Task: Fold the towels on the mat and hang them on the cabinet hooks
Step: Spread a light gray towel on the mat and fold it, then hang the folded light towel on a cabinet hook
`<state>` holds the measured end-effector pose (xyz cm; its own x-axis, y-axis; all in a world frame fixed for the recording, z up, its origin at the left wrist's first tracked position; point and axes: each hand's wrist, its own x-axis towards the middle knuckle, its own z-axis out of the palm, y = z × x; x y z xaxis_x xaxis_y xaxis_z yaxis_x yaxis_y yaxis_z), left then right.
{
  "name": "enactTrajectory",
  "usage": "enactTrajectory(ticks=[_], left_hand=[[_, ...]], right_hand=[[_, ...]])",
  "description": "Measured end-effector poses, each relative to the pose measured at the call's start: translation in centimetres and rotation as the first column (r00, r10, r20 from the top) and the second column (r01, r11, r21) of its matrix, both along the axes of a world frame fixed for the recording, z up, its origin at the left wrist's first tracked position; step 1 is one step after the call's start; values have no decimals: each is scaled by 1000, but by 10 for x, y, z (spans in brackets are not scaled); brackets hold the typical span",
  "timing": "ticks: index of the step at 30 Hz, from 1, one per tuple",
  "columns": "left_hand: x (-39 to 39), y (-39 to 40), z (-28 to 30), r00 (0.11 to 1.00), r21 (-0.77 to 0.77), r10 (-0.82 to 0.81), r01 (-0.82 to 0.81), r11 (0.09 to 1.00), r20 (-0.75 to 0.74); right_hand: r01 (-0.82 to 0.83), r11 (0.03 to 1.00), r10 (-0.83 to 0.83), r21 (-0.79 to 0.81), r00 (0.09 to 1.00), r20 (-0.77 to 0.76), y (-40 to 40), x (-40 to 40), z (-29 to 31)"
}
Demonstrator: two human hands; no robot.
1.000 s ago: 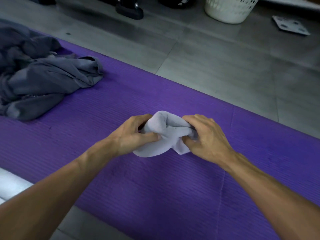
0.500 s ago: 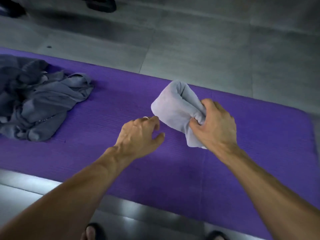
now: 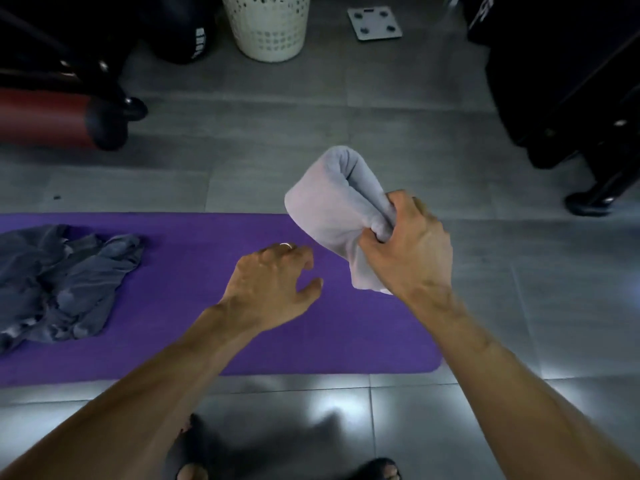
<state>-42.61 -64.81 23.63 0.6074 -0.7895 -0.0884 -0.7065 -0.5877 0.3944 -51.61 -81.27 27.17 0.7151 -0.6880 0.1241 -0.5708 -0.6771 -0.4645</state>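
A folded pale lilac towel hangs in the air above the right end of the purple mat. My right hand grips its gathered lower end, with the fold looping upward. My left hand hovers over the mat to the left of the towel, fingers loosely spread and holding nothing; it wears a ring. A crumpled heap of dark grey towels lies on the mat's left part. No cabinet or hooks are in view.
A white perforated laundry basket stands on the grey tiled floor at the back, a bathroom scale to its right. A red-and-black padded piece of equipment is at left, a black suitcase at right. My feet show at the bottom.
My left hand let go of the lilac towel. My right hand lifted the towel off the mat and higher. The view rose and swung, bringing the basket and suitcase into sight.
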Motion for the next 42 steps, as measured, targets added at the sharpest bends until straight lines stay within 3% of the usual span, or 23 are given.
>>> enactTrajectory(ticks=[12, 22, 27, 34, 42], left_hand=[[-63, -140, 145, 996, 3, 86, -86, 996, 2], [-41, -282, 224, 997, 84, -33, 27, 996, 70], [-41, -382, 244, 994, 92, -14, 4, 996, 111], [-64, -525, 267, 981, 73, 181, -186, 980, 77], [-33, -660, 292, 973, 4, 214, -215, 977, 87]], right_hand=[[-72, 997, 72, 8, 997, 1, -145, -42, 158], [5, 1000, -5, 13, 1000, 27, -282, -38, 229], [-23, 1000, 22, 8, 995, 100, -382, -32, 246], [-137, 990, 138, -18, 984, 117, -540, -31, 286], [-151, 987, 156, -53, 981, 111, -674, 2, 311]])
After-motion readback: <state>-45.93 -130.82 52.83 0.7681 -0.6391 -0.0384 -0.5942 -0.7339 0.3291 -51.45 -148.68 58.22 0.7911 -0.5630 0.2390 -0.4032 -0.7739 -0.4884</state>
